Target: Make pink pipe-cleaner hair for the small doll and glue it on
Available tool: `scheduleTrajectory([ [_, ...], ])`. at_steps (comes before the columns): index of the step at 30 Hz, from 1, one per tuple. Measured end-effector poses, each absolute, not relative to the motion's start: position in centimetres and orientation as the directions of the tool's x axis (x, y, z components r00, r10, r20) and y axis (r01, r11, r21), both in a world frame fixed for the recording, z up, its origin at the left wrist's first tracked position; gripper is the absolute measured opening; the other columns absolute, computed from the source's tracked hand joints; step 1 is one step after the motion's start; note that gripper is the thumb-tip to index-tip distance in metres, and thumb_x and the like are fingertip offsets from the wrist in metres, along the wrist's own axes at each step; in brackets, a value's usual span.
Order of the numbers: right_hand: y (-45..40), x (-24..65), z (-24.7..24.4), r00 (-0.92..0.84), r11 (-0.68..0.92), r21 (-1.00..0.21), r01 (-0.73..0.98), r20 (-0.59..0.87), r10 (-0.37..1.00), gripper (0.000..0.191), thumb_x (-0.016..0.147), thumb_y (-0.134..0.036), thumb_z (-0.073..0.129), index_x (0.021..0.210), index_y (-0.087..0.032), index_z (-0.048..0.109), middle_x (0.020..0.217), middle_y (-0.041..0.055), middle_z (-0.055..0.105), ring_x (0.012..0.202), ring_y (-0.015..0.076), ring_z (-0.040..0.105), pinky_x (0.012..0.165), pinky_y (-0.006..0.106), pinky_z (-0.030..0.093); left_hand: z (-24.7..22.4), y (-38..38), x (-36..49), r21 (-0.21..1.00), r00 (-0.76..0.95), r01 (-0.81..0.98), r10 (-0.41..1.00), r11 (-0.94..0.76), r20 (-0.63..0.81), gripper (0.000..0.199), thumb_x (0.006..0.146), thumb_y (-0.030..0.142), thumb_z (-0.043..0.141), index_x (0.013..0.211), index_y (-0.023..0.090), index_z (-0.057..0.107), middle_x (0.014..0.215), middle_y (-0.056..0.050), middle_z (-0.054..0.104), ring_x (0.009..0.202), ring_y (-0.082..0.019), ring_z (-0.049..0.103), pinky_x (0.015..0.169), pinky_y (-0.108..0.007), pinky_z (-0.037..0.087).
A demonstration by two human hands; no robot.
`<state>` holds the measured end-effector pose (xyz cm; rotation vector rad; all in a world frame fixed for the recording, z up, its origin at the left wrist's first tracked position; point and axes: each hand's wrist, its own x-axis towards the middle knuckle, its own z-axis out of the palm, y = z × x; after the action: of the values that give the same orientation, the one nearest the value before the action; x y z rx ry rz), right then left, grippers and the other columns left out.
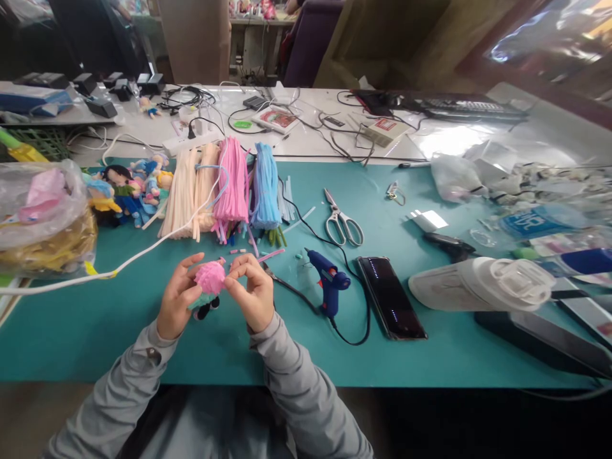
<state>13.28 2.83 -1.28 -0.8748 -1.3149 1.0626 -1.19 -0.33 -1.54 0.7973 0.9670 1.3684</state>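
From afar, I watch the left hand [178, 299] clamped around a small doll [209, 276] with a fluffy pink head, while the right hand [253, 290] pinches the pink at its edge. The doll sits between both hands, held over a green mat [296, 363]. To the right, I see a blue glue gun [329, 280] near a black phone [391, 296], with scissors [342, 224] beyond. Bundles of cream, pink and blue strips [234, 191] lie past the hands.

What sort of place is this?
Probably a small craft workshop: bundled pipe-cleaner-like stems, a blue glue gun and a cluster of small dolls share a green-topped bench.
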Motion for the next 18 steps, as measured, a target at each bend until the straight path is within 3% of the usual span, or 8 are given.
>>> scheduleTrajectory([
  [9,2.93,13.31,-1.42,-0.046,0.279,-0.945,-0.169,0.290,0.956,0.022,0.075,-0.031,0.067,0.059,-0.021,0.055,0.070,-0.0001,0.049,0.072,0.0174,0.051,0.080,0.037,0.046,-1.80,-0.54,-1.28,0.870,-0.063,-0.490,0.994,0.046,-0.088,0.046,0.071,0.022,0.062,0.116,0.020,0.057,0.106,-0.011,0.076,0.098,-0.029,0.071,0.086,-0.042,0.052],
  [18,2.32,13.08,-0.74,-0.081,0.322,-0.946,-0.036,0.324,0.943,0.019,0.073,-0.027,0.065,0.057,-0.022,0.055,0.069,0.0001,0.050,0.071,0.0177,0.052,0.076,0.036,0.047,-1.77,-0.70,-1.32,0.899,-0.038,-0.438,0.999,0.001,-0.020,0.049,0.068,0.019,0.061,0.116,0.021,0.054,0.110,-0.012,0.074,0.096,-0.029,0.070,0.079,-0.041,0.052],
])
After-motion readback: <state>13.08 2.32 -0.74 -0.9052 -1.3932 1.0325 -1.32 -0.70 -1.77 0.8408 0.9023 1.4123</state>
